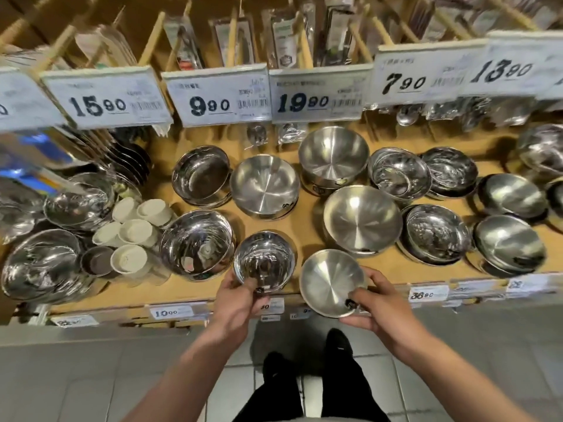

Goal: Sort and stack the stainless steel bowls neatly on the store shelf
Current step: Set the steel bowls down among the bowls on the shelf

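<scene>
Head view: left hand (240, 295) is gripping a shiny bowl (264, 261), right hand (376, 303) is pinching a matte bowl (330, 283) at the shelf (307, 239) front edge; matching matte stacks (362, 219) are lying directly behind, nearer the right hand.

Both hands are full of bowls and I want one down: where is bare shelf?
Bare wood shows between the shiny bowl in the left hand and the big brushed bowl, and along the front edge below the white cups. The right-hand rows of bowls and the left corner are crowded.

wooden shelf (307, 239), steel bowl stacks (333, 156), white cups (135, 231)
</scene>
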### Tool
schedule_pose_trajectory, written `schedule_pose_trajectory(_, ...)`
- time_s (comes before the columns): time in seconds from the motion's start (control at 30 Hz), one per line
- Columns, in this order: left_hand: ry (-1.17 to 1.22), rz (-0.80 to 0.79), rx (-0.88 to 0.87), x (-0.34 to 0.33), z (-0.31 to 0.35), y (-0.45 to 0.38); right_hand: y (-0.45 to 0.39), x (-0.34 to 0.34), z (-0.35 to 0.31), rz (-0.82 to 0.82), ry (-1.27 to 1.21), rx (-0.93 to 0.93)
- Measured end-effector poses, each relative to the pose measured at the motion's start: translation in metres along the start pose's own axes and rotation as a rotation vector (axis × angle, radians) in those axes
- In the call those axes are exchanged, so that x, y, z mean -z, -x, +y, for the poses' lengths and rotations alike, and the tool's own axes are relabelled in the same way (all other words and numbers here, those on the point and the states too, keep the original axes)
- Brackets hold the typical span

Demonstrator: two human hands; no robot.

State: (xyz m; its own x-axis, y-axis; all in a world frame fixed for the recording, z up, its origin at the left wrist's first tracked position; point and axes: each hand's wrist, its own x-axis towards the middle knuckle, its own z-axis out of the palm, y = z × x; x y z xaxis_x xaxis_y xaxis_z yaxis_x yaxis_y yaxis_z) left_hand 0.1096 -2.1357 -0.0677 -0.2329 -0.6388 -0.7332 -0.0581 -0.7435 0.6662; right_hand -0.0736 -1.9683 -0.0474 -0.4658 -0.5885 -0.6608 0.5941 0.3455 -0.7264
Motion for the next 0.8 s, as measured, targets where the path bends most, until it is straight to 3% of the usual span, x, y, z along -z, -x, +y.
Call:
schedule_pose_trajectory(0.2, 0.006, 0.111, -0.019, -0.009, 0.007, 0.003, -0.002, -0.009, 0.01, 0.018, -0.033, -0.014)
schedule_pose_trajectory(0.8, 0.114, 0.097, -0.017, 0.002, -0.004, 0.005, 0.009, 0.0, 0.012, 0.064, -0.073, -0.034)
